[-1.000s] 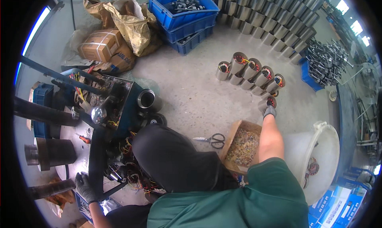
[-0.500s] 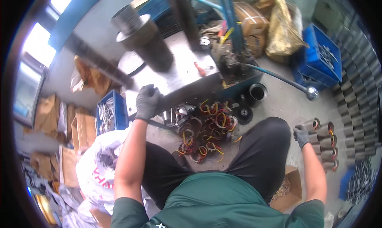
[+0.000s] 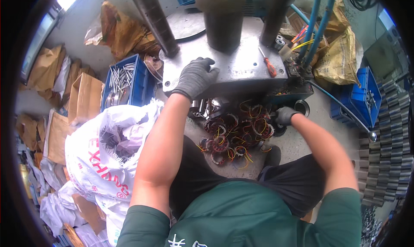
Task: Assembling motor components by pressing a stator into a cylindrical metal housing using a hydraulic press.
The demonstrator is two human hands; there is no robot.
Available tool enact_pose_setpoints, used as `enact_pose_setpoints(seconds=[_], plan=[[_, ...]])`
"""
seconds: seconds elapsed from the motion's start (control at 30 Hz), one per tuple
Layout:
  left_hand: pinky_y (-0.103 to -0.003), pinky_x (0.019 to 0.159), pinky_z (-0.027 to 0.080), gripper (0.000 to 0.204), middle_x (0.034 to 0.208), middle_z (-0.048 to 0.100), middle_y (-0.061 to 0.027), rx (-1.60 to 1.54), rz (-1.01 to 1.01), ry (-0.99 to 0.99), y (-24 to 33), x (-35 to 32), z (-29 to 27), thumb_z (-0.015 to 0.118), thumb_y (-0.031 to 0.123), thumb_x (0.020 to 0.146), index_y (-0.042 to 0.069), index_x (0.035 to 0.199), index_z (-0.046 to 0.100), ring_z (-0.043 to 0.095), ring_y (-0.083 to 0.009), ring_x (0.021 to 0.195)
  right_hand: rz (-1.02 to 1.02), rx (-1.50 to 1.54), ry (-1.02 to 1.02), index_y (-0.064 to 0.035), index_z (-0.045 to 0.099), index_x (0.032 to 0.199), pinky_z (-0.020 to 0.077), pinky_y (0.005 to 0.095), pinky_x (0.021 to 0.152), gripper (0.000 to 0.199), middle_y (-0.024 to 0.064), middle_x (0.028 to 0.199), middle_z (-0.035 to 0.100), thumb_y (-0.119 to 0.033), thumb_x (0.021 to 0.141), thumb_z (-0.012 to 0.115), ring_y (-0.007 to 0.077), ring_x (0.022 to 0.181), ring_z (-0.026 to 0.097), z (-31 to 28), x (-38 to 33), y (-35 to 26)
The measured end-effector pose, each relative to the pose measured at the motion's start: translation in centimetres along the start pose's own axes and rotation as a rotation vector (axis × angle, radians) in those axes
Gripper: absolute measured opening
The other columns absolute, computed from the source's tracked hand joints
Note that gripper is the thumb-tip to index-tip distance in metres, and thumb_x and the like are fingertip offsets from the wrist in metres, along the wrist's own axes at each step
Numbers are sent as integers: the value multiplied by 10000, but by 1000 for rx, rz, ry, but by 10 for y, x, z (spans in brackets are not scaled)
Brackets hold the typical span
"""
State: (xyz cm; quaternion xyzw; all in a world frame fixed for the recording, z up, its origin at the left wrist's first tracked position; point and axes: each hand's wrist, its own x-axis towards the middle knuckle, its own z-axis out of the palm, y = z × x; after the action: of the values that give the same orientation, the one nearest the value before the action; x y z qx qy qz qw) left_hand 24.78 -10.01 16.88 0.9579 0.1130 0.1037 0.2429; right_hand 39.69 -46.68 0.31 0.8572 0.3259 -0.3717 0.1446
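Observation:
My left hand, in a grey glove, rests on the front edge of the press's steel plate. Its fingers are loosely bent, with a gap to the thumb and nothing seen between them. My right hand, also gloved, is low at the right side of a heap of wound motor stators with red, yellow and black leads. Its fingertips are blurred and turned down, so I cannot tell whether they grip anything. Above the plate stands a thick steel cylinder. A screwdriver with an orange-red handle lies on the plate's right part.
Left of the plate is a blue crate of metal rods, with a white woven sack nearer me. A ball-ended lever reaches out at right, before a blue crate and stacked metal cylinders. Two steel columns flank the cylinder.
My right hand has swung inward from beside the cylinders at right to the stator heap. My left hand stays on the plate's front edge. The view has turned left and shifted.

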Motion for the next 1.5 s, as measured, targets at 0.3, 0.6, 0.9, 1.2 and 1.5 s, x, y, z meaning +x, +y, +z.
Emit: enact_pose_setpoints(seconds=[0.3,0.6,0.9,1.2,1.5], plan=[[-427,1025,528,498,1174,742,-170,-1,36,-55,8,4,0,650,424,950,53,1278,703,709,-324,1099,333,565,255,-118,734,1256,527,466,1048,568,218,1281,710,-486,823,743,374,1216,677,94,60,-34],[-454,997,541,464,1140,753,-178,-37,144,15,21,-2,7,640,424,945,71,1235,716,703,-339,1111,282,355,452,-228,573,1444,540,481,998,786,190,1282,673,-483,746,826,414,1208,652,106,29,-77],[-441,1054,512,486,1234,716,-179,-126,153,19,46,-10,6,665,410,950,52,1276,709,678,-342,1162,279,463,416,-183,608,1391,561,479,953,752,208,1225,725,-446,721,825,412,1121,701,93,32,-73],[-429,1053,514,500,1222,695,-227,-304,233,56,78,-42,-8,732,378,910,22,1258,684,664,-361,1180,-410,814,851,-51,669,1270,592,329,861,418,111,1063,759,-61,859,747,152,956,719,-81,-125,-78],[-401,1099,499,946,1325,605,-173,-651,322,106,118,-66,24,929,192,732,39,1500,399,630,-294,1222,-572,1424,1098,-38,655,1279,584,321,896,421,65,1120,729,5,867,730,160,988,704,-128,-186,-113]])
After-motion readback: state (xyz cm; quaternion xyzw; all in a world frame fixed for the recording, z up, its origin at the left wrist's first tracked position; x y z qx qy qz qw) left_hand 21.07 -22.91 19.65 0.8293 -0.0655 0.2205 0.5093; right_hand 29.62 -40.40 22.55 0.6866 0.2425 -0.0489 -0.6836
